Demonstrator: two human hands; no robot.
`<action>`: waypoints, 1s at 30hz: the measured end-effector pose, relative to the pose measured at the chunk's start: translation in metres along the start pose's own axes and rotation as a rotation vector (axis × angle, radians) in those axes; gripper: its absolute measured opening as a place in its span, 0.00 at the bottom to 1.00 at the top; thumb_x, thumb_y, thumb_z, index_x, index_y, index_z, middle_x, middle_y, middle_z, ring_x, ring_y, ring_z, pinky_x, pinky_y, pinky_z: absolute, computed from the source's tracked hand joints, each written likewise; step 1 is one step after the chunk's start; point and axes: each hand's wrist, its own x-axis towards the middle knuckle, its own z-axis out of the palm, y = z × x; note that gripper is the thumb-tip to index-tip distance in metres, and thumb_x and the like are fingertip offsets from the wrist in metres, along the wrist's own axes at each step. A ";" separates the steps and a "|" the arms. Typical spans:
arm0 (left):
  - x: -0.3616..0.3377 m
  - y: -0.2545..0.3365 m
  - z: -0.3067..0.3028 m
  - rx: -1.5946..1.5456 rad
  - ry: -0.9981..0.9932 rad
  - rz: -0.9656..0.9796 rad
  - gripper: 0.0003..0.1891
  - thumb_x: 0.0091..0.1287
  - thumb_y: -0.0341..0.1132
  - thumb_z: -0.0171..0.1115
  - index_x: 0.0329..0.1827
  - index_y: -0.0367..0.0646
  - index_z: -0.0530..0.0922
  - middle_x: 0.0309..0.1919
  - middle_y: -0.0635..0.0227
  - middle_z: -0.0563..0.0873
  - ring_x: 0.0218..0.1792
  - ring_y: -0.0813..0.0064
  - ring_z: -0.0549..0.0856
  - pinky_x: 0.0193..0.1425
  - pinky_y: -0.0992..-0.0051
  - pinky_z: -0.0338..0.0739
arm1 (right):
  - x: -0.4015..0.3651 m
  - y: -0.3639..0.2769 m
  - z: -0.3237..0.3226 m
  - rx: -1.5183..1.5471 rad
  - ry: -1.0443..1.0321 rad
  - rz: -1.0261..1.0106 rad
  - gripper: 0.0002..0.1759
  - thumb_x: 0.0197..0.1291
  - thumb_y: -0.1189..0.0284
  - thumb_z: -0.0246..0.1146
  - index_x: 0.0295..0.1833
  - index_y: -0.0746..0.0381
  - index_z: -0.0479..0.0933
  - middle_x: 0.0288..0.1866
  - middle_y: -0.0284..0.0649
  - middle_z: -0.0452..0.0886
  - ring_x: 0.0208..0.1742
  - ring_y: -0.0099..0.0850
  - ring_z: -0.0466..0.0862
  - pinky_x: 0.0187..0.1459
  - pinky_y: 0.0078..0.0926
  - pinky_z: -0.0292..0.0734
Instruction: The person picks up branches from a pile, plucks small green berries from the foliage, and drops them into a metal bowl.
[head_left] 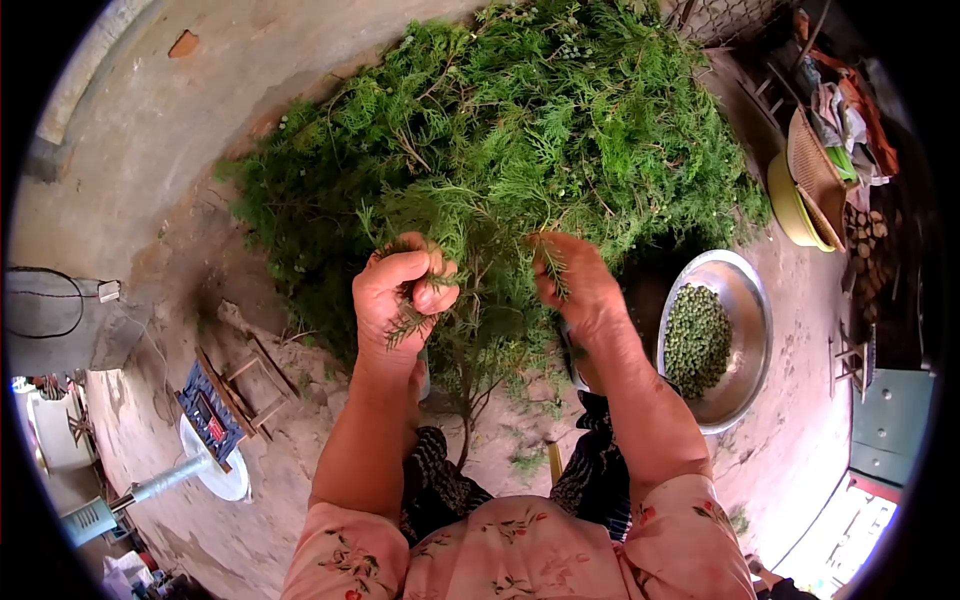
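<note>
My left hand point(408, 290) is closed around a green sprig point(412, 322), whose tips stick out between the fingers. To its right, my right hand point(578, 280) has its fingers curled at a thin sprig point(553, 268). Between and beyond both hands spreads a large heap of feathery green branches point(520, 120). A branch with a brown stem point(467, 405) stands between my forearms, its foliage reaching up between my hands. Right of my right forearm, a metal basin point(752, 350) holds many small round green cones point(697, 340).
At the upper right are a yellow tub point(790, 205), a woven basket point(815, 170) and some bags. A small stool point(215, 410) and a fan point(215, 470) are at the left. A wall point(130, 160) runs along the upper left.
</note>
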 end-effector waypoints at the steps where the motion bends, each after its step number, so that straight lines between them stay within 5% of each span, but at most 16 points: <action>1: -0.001 0.001 -0.001 0.005 0.001 -0.001 0.05 0.56 0.29 0.51 0.26 0.38 0.74 0.15 0.70 0.74 0.17 0.81 0.68 0.20 0.78 0.59 | 0.006 0.013 0.000 0.005 -0.002 0.000 0.12 0.60 0.68 0.57 0.45 0.64 0.75 0.26 0.32 0.72 0.17 0.18 0.66 0.15 0.16 0.57; 6: -0.003 0.006 -0.003 -0.051 -0.119 -0.057 0.05 0.48 0.31 0.53 0.20 0.39 0.72 0.16 0.69 0.74 0.16 0.80 0.66 0.17 0.78 0.54 | -0.003 0.018 0.014 0.025 -0.538 0.298 0.17 0.61 0.64 0.59 0.50 0.64 0.74 0.19 0.30 0.70 0.13 0.17 0.62 0.13 0.15 0.53; 10: -0.005 0.002 0.000 -0.041 -0.175 -0.082 0.07 0.43 0.31 0.56 0.18 0.35 0.73 0.09 0.69 0.70 0.09 0.82 0.63 0.15 0.78 0.56 | -0.002 0.027 0.012 0.219 -0.742 0.229 0.16 0.61 0.65 0.59 0.48 0.65 0.75 0.19 0.29 0.70 0.13 0.17 0.61 0.12 0.15 0.50; 17: -0.010 0.018 -0.006 0.177 -0.100 0.001 0.08 0.48 0.32 0.58 0.19 0.36 0.74 0.13 0.66 0.75 0.11 0.79 0.69 0.17 0.78 0.63 | -0.005 0.023 0.019 0.050 -0.517 -0.011 0.11 0.57 0.71 0.63 0.41 0.69 0.77 0.17 0.34 0.73 0.13 0.16 0.66 0.11 0.14 0.55; 19: -0.004 0.026 -0.009 0.276 -0.098 0.081 0.05 0.54 0.31 0.58 0.27 0.38 0.75 0.24 0.63 0.81 0.21 0.74 0.77 0.26 0.76 0.70 | -0.007 0.022 0.022 0.022 -0.460 -0.062 0.09 0.56 0.72 0.64 0.39 0.68 0.78 0.18 0.34 0.75 0.14 0.16 0.69 0.13 0.12 0.58; 21: 0.001 0.018 0.003 0.381 0.391 0.394 0.14 0.61 0.42 0.59 0.37 0.39 0.77 0.35 0.63 0.81 0.33 0.72 0.79 0.36 0.76 0.71 | -0.006 0.024 0.021 -0.161 -0.393 -0.225 0.07 0.56 0.72 0.64 0.36 0.66 0.79 0.17 0.33 0.75 0.15 0.15 0.69 0.14 0.10 0.60; 23: 0.005 0.026 -0.008 0.633 0.587 0.530 0.15 0.62 0.44 0.60 0.43 0.40 0.77 0.45 0.65 0.80 0.39 0.72 0.80 0.45 0.73 0.70 | -0.011 0.025 0.025 -0.188 -0.340 -0.226 0.05 0.56 0.74 0.64 0.32 0.66 0.80 0.18 0.31 0.74 0.17 0.15 0.70 0.17 0.12 0.63; 25: 0.005 0.031 -0.011 0.607 0.658 0.674 0.14 0.64 0.42 0.58 0.43 0.40 0.79 0.41 0.65 0.82 0.37 0.74 0.79 0.48 0.73 0.67 | -0.007 0.033 0.026 -0.311 -0.282 -0.437 0.05 0.54 0.76 0.64 0.30 0.67 0.79 0.18 0.30 0.73 0.19 0.15 0.71 0.21 0.14 0.65; 28: -0.001 0.037 -0.010 0.921 0.415 0.625 0.17 0.65 0.44 0.55 0.29 0.39 0.82 0.30 0.66 0.85 0.35 0.76 0.79 0.45 0.75 0.68 | -0.009 0.035 0.027 -0.459 -0.214 -0.556 0.05 0.52 0.77 0.64 0.28 0.68 0.77 0.17 0.34 0.72 0.19 0.18 0.70 0.23 0.20 0.66; 30: -0.001 0.037 -0.019 1.082 0.372 0.364 0.21 0.64 0.49 0.57 0.28 0.37 0.82 0.28 0.67 0.84 0.32 0.79 0.77 0.42 0.74 0.68 | -0.011 0.037 0.028 -0.552 -0.188 -0.655 0.05 0.51 0.77 0.64 0.29 0.68 0.76 0.17 0.37 0.72 0.18 0.20 0.70 0.23 0.22 0.66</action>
